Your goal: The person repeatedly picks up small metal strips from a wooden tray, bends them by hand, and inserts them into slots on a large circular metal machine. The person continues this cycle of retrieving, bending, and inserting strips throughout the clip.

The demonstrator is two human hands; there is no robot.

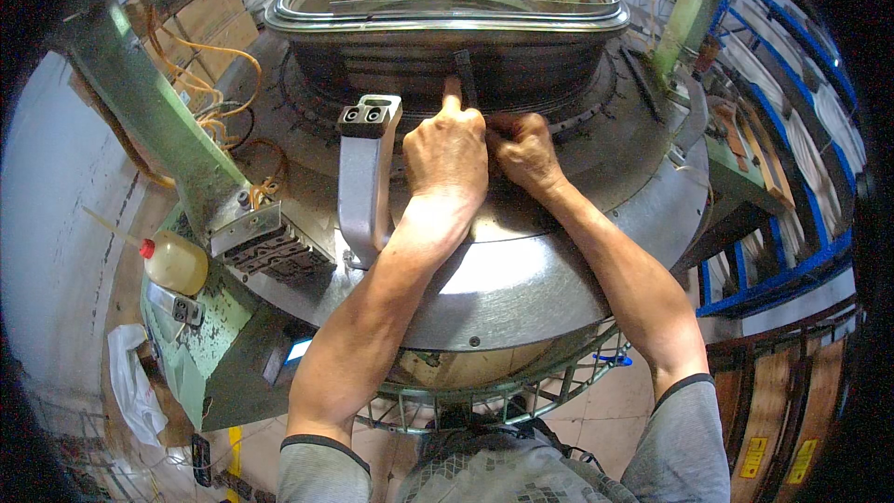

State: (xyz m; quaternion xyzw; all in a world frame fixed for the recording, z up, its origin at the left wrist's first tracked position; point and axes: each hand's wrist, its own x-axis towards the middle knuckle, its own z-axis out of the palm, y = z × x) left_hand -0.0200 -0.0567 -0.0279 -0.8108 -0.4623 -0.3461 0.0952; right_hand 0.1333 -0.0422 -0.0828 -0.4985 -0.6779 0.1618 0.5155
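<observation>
A large round machine fills the middle, with a dark cylinder [372, 74] rising behind my hands and a shiny metal ring [307, 23] on its top. My left hand [447, 156] is at the cylinder's near side, its index finger stretched up and the other fingers curled. Beside that fingertip a narrow dark strip [467, 79] stands against the wall. Just to the right, my right hand [526, 151] is closed near the cylinder's foot. Its fingertips are in shadow, and whatever either hand grips is hidden. A grey metal bracket [365, 177] stands left of my left wrist.
Green posts [154, 107] flank the machine, with orange cables [219, 112] at the left one. A red-capped bottle [175, 261] and a slotted metal block [275, 242] are at left. Blue racking [773, 270] stands right. A dark rod [643, 84] lies on the plate.
</observation>
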